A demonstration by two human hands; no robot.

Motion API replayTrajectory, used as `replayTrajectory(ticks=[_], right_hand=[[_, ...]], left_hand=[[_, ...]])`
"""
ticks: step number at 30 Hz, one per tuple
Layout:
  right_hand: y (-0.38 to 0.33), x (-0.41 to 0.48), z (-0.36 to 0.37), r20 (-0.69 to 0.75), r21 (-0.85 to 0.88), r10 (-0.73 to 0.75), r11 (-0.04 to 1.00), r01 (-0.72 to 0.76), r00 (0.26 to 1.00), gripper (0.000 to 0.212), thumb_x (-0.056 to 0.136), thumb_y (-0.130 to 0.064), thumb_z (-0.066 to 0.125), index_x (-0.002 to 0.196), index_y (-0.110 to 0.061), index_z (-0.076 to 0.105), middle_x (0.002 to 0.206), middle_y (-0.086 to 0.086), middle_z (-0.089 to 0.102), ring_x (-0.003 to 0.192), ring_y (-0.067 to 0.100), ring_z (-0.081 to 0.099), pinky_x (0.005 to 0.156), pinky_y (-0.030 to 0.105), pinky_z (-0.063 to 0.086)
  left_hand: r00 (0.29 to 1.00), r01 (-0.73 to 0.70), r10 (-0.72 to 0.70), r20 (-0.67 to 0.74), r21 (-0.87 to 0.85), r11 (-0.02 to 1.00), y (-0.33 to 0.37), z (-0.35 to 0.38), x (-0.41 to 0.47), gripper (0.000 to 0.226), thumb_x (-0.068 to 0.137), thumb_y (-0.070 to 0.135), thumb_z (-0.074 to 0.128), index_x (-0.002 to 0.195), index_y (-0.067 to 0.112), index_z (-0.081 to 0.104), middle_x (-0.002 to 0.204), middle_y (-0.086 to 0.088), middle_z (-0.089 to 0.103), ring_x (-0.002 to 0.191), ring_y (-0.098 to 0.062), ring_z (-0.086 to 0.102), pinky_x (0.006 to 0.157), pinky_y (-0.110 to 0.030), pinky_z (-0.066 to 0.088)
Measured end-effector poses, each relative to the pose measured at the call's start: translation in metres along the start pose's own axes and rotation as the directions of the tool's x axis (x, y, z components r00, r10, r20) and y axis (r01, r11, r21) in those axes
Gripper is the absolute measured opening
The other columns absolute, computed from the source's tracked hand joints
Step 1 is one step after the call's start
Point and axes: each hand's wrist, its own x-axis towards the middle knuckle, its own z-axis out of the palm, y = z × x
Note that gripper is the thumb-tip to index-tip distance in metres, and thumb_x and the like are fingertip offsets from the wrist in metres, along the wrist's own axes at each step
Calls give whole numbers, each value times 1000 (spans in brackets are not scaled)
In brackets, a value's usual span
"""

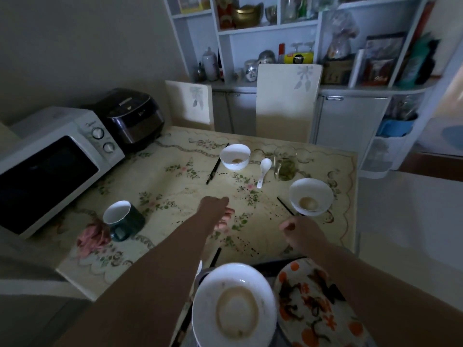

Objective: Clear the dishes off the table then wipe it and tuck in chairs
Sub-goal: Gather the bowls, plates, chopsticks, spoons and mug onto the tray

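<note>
Table (175,181) uncleared; L hand (218,216) hovered loosely curled, empty; R hand (299,231) curled at 7 o'clock of bowl (311,196), prob. for chopsticks (284,204), grip indeterminate.

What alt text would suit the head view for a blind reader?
A person's left hand and right hand reach over a floral table bearing used dishes: near bowl, patterned plate, right bowl, far bowl, spoon, glass mug, dark mug. A pink cloth lies nearby.

Microwave (50,161); rice cooker (132,116); shelves (268,30).
</note>
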Motion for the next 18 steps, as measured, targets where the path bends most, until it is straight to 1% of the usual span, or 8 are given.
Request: replayTrajectory(ticks=[2,3,6,9,11,13,16,18], right_hand=[[-12,31,7,12,-21,0,1000,1,1000,28,90,-5,47,108,-2,67,114,8,67,103,22,63,86,29,52],[-18,46,10,11,-2,21,1000,-21,1000,28,89,-4,47,107,-1,68,115,8,67,104,22,64,89,33,52],[-32,87,21,-26,-15,32,999,-33,999,28,90,-5,45,103,0,69,109,14,69,98,25,67,87,40,55],[-38,123,34,1,-84,1,996,-1,1000,30,90,-3,43,105,-2,68,110,12,68,98,24,66,85,36,54],[-33,144,45,21,-105,4,994,-2,1000,30,90,-4,45,104,-13,70,111,3,68,99,18,64,85,31,52],[-26,155,57,41,-129,14,992,-8,999,31,90,-7,48,109,-20,68,116,-2,65,103,14,61,90,30,50],[-20,152,68,23,-235,-18,972,23,1000,32,92,-10,49,120,-19,62,122,0,62,109,16,58,96,34,48],[-20,146,70,17,-335,-68,940,70,998,31,92,-10,51,120,-18,63,118,0,64,106,17,61,94,34,50]], left_hand=[[1000,8,-8,-13,-43,999,15,-2,36,23,97,16,51,103,-5,58,79,-12,67,52,-14,52,49,-24,44],[1000,16,-17,-23,-60,998,21,-2,57,27,97,16,50,108,-7,57,78,-12,67,50,-13,51,50,-25,44],[999,48,-50,-15,-113,992,38,2,113,35,99,20,47,122,-7,52,74,-10,65,41,-11,47,49,-24,42],[997,81,-77,28,-157,984,48,12,163,36,102,23,43,127,-2,48,77,-11,62,46,-14,42,49,-27,39],[993,105,-96,62,-174,979,51,21,190,31,103,23,39,125,2,46,77,-11,60,48,-14,39,48,-27,35],[989,126,-106,106,-203,971,52,30,211,19,104,22,35,116,10,44,75,-10,57,50,-13,36,47,-26,30],[984,133,-94,154,-270,954,54,42,236,17,105,19,31,102,12,46,68,-8,50,51,-13,34,46,-24,27],[986,136,-103,132,-270,953,54,49,250,18,102,15,31,102,13,48,62,-6,54,50,-12,38,44,-21,30]])
